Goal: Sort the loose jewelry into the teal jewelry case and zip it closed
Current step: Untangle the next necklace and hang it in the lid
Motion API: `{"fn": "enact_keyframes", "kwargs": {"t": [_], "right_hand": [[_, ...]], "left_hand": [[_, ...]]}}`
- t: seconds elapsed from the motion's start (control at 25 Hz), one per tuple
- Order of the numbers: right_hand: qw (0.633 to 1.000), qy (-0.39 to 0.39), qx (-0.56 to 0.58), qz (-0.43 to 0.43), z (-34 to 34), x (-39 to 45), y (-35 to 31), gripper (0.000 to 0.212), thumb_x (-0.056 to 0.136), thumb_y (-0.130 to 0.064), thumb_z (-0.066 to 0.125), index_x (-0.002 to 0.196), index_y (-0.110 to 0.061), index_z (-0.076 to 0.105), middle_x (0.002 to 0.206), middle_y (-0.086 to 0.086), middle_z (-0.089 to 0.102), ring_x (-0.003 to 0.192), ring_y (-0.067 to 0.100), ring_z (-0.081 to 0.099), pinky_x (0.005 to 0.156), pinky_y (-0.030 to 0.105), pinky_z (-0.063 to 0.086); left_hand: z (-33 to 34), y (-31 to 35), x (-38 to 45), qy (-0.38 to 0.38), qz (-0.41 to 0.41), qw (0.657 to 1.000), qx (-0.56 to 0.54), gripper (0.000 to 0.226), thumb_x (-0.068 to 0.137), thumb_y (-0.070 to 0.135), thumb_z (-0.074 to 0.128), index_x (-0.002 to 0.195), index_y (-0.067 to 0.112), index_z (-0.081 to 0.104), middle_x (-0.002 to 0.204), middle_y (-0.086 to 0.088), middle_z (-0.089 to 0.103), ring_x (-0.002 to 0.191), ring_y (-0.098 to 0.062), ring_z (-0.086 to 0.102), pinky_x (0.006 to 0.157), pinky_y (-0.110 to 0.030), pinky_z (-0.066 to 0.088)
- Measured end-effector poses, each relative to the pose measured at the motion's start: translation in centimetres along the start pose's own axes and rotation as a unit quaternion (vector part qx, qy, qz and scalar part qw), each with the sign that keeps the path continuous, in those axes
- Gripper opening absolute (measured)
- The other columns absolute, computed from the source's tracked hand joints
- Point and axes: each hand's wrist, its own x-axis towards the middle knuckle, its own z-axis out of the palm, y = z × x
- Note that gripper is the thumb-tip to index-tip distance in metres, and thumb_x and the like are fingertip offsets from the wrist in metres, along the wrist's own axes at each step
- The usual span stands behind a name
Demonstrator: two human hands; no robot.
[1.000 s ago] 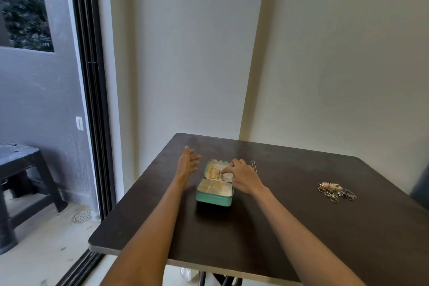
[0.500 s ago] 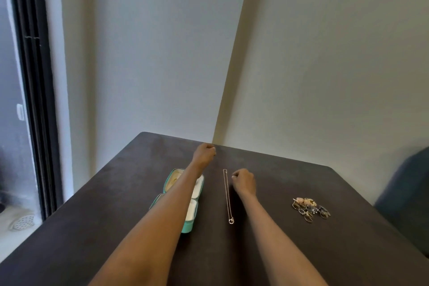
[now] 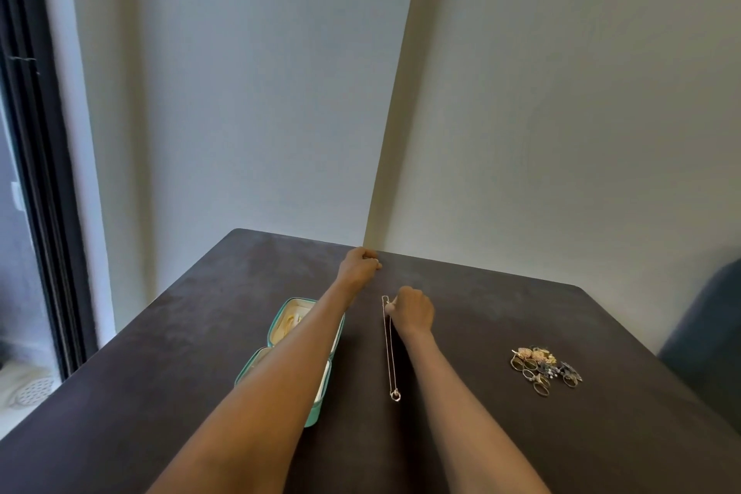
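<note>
Head camera, looking forward and down: we see a dark table (image 3: 501,433) pushed into the corner of two pale walls (image 3: 561,112), with a dark window frame (image 3: 36,172) along the left edge. Our two bare forearms stretch out over the tabletop. An open teal jewelry case (image 3: 320,409) with a cream lining lies under our left forearm, which hides much of it; something gold shows in its far compartment. Our left hand (image 3: 359,265) is past the case, near the table's far edge, fingers curled into a fist; we cannot tell whether it holds anything. Our right hand (image 3: 413,311) is curled too, its fingertips pinching the far end of a thin chain necklace (image 3: 388,345). The chain runs straight back toward us along the table, just beside the right forearm, ending in a small ring pendant (image 3: 395,395). Well apart to the right sits a small heap of rings and earrings (image 3: 543,369).
</note>
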Motion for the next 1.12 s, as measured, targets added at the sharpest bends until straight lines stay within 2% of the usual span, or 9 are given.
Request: {"fn": "enact_keyframes", "kwargs": {"t": [0.08,0.28,0.4,0.52,0.6,0.72,0.8,0.92,1.12], "right_hand": [[1.000,-0.006,0.008,0.000,-0.1,0.0,0.1,0.026,0.094,-0.026,0.055,0.096,-0.003,0.066,0.103,0.014,0.069,0.099,0.031,0.064,0.074,0.032,0.047],[1.000,0.002,-0.003,-0.013,-1.0,-0.7,-0.2,0.022,0.095,-0.019,0.052,0.103,-0.004,0.065,0.108,0.014,0.068,0.104,0.031,0.063,0.078,0.033,0.048],[1.000,-0.012,0.003,-0.015,-0.8,-1.0,-0.1,0.022,0.094,-0.020,0.051,0.082,-0.006,0.064,0.096,0.016,0.068,0.093,0.032,0.063,0.071,0.035,0.045],[0.974,-0.042,0.218,0.033,-1.7,-0.6,0.0,0.039,0.089,-0.010,0.047,0.050,-0.014,0.045,0.068,0.010,0.059,0.069,0.026,0.056,0.065,0.034,0.043],[0.914,-0.071,0.396,0.047,-3.7,-1.0,0.0,0.036,0.092,-0.008,0.045,0.057,-0.014,0.052,0.064,0.005,0.059,0.061,0.019,0.055,0.063,0.030,0.046],[0.860,-0.118,0.496,0.026,-7.1,-2.6,0.0,0.022,0.096,-0.010,0.044,0.077,-0.009,0.056,0.059,0.002,0.046,0.052,0.012,0.046,0.054,0.023,0.047],[0.866,-0.129,0.483,0.005,-8.6,-3.7,0.6,0.020,0.097,-0.014,0.046,0.079,-0.010,0.054,0.057,0.001,0.041,0.048,0.010,0.040,0.047,0.021,0.043],[0.882,-0.092,0.462,-0.002,-10.3,-4.7,1.9,0.016,0.096,-0.019,0.047,0.083,-0.011,0.052,0.058,-0.002,0.036,0.046,0.008,0.032,0.041,0.019,0.031],[0.911,-0.007,0.412,0.014,-12.6,-6.1,4.1,0.035,0.097,-0.022,0.043,0.065,-0.021,0.028,0.059,-0.001,0.025,0.050,0.011,0.021,0.040,0.021,0.024]], "left_hand": [[0.2,0.1,-0.4,-0.009,-0.002,1.000,0.001,0.030,0.091,0.006,0.049,0.120,0.007,0.055,0.110,-0.013,0.062,0.087,-0.021,0.054,0.066,-0.025,0.047],[0.4,0.9,-1.0,-0.018,0.000,1.000,0.002,0.030,0.091,0.006,0.049,0.120,0.007,0.055,0.104,-0.009,0.060,0.086,-0.020,0.054,0.063,-0.022,0.045],[0.3,0.9,-1.2,-0.020,0.004,1.000,0.005,0.029,0.092,0.006,0.049,0.120,0.007,0.056,0.105,-0.008,0.060,0.089,-0.020,0.054,0.064,-0.022,0.044],[0.2,0.7,-1.4,-0.016,0.014,1.000,-0.004,0.018,0.092,0.006,0.048,0.102,0.010,0.062,0.103,-0.008,0.059,0.090,-0.019,0.053,0.071,-0.025,0.044],[0.5,0.9,-1.9,-0.018,0.015,1.000,-0.020,0.017,0.095,0.012,0.045,0.093,0.013,0.062,0.100,-0.009,0.059,0.089,-0.019,0.054,0.078,-0.028,0.043],[0.7,2.0,-3.2,-0.083,-0.020,0.994,-0.074,0.035,0.101,0.028,0.034,0.118,0.006,0.056,0.103,-0.013,0.064,0.086,-0.020,0.059,0.092,-0.035,0.044],[0.4,2.6,-4.6,-0.173,-0.046,0.977,-0.112,0.044,0.103,0.037,0.024,0.120,0.007,0.051,0.093,-0.012,0.063,0.079,-0.021,0.061,0.091,-0.038,0.045],[-0.5,3.4,-6.7,-0.273,-0.066,0.948,-0.149,0.050,0.101,0.044,0.022,0.114,0.008,0.053,0.068,-0.006,0.047,0.062,-0.016,0.049,0.076,-0.034,0.049],[-2.2,5.0,-9.3,-0.316,-0.055,0.940,-0.116,0.045,0.099,0.045,0.033,0.094,0.010,0.060,0.056,0.002,0.032,0.050,-0.009,0.033,0.060,-0.025,0.044]]}}
